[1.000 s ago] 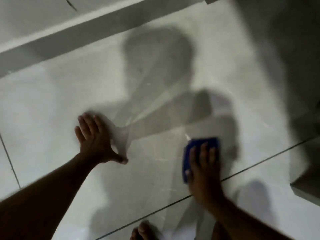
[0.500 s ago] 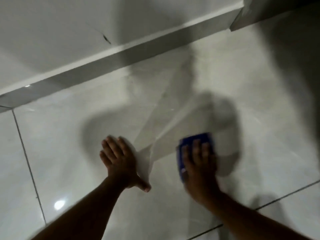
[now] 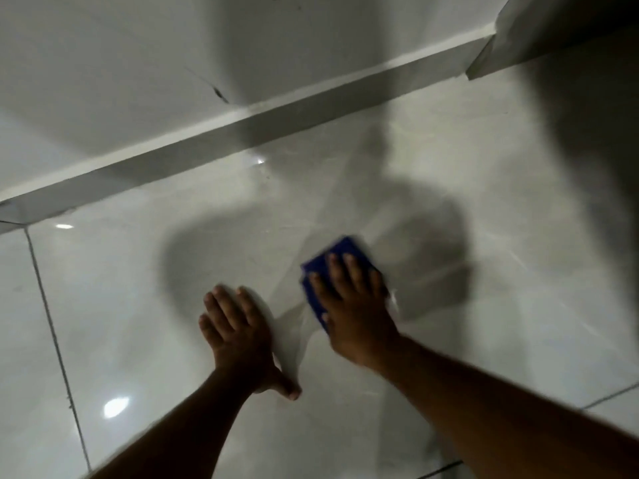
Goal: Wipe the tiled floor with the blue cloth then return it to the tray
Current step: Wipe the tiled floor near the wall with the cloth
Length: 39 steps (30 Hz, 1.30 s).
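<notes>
A folded blue cloth (image 3: pixel 340 250) lies flat on the glossy pale tiled floor (image 3: pixel 501 288), a little right of centre. My right hand (image 3: pixel 356 305) presses down on it with fingers spread, covering most of the cloth; only its far and left edges show. My left hand (image 3: pixel 235 337) rests palm-down on the bare tile just left of the cloth, fingers together and thumb out, holding nothing. No tray is in view.
A grey skirting board (image 3: pixel 242 133) runs diagonally across the far side below a white wall (image 3: pixel 103 63) with a small crack (image 3: pixel 216 89). A wall corner (image 3: pixel 491 46) juts out at the top right. Dark grout lines (image 3: pixel 52 323) cross the floor at left and lower right.
The view has tilted up toward the wall. My right hand has pushed the blue cloth forward and turned it. My left hand stays planted flat on the tile.
</notes>
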Tool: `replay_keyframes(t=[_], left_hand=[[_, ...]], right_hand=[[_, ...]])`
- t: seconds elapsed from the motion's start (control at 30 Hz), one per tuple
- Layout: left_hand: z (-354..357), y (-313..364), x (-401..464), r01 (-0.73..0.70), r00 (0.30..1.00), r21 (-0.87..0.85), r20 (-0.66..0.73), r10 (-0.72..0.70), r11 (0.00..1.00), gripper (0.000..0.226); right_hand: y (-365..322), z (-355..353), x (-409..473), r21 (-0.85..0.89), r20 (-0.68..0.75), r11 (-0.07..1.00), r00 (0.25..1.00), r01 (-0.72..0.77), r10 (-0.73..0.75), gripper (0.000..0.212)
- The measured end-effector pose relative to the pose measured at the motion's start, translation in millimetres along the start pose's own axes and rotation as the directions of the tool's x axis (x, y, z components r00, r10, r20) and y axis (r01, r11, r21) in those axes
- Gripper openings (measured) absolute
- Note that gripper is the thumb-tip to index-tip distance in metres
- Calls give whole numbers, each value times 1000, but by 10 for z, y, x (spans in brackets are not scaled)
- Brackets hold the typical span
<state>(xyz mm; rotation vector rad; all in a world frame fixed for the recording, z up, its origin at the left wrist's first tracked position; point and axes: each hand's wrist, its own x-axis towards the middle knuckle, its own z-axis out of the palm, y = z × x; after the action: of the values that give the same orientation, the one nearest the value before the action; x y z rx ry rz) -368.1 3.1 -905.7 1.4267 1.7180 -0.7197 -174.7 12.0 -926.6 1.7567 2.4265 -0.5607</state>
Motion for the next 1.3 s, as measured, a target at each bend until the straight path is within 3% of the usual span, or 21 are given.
replay_keyframes(t=[0.07,0.1,0.2,0.3,0.37,0.43,0.5,0.57,0.63,0.73,0.77,0.87,0.97,1.03,1.1,1.13,1.2,1.23,1.3], left_hand=[[12,-13,17,8,1000,6,-6,-8,1000,195],[25,-19,32,12,1000,16,-1,-12,1000,196],[46,-39,58,21,1000,43,-3,-21,999,196],[40,-14,44,13,998,39,-57,-11,999,195],[20,15,30,16,999,55,-40,-13,998,194],[-34,29,5,48,999,61,-16,-47,997,193],[-37,42,26,53,999,118,-7,-53,992,193],[-61,51,16,55,998,209,-31,-49,976,193],[-132,61,-4,28,996,234,-93,-6,972,191],[-277,-35,94,-142,952,235,-234,198,961,173],[-356,-29,149,-165,945,185,-251,209,969,169],[-591,80,330,-100,980,-6,-172,98,995,181],[-639,156,460,-27,998,-61,-57,24,998,184],[-631,154,490,-23,999,-63,-28,21,998,183],[-651,123,470,-15,1000,-78,-25,13,997,182],[-649,117,460,-19,1000,-76,-24,17,997,182],[-646,117,438,-30,999,-73,-37,28,997,181],[-644,121,424,-31,999,-78,-47,27,996,182],[-643,138,425,-27,997,-82,-71,21,996,185]], right_hand=[[160,-199,652,-52,58,966,967,252,-249,73],[304,-347,1029,-93,69,957,961,275,-269,70],[829,-641,1684,-127,98,991,995,28,-16,73],[1071,-575,1250,-35,13,968,969,-247,248,74],[906,-435,806,-3,-39,937,936,-350,349,76],[547,-306,581,-43,-27,970,970,-241,240,78],[359,-299,673,-82,16,996,1000,-17,18,76],[426,-406,1033,-96,66,977,981,188,-182,69],[661,-521,1415,-121,87,955,961,271,-262,65],[1071,-650,1709,-132,42,977,986,166,-162,65],[1212,-698,1756,-139,25,982,992,125,-123,66],[1556,-754,1670,-174,-49,984,999,-30,21,68],[1659,-639,1271,-94,-166,959,954,-266,248,67],[1465,-474,924,-18,-198,904,888,-428,416,69],[1077,-274,590,16,-187,888,871,-459,454,70],[901,-168,387,0,-179,922,907,-387,381,71],[688,62,-122,-73,-95,996,995,-43,36,74],[730,155,-410,-106,-15,981,986,163,-166,75],[1068,195,-853,-161,146,848,862,505,-486,73]])
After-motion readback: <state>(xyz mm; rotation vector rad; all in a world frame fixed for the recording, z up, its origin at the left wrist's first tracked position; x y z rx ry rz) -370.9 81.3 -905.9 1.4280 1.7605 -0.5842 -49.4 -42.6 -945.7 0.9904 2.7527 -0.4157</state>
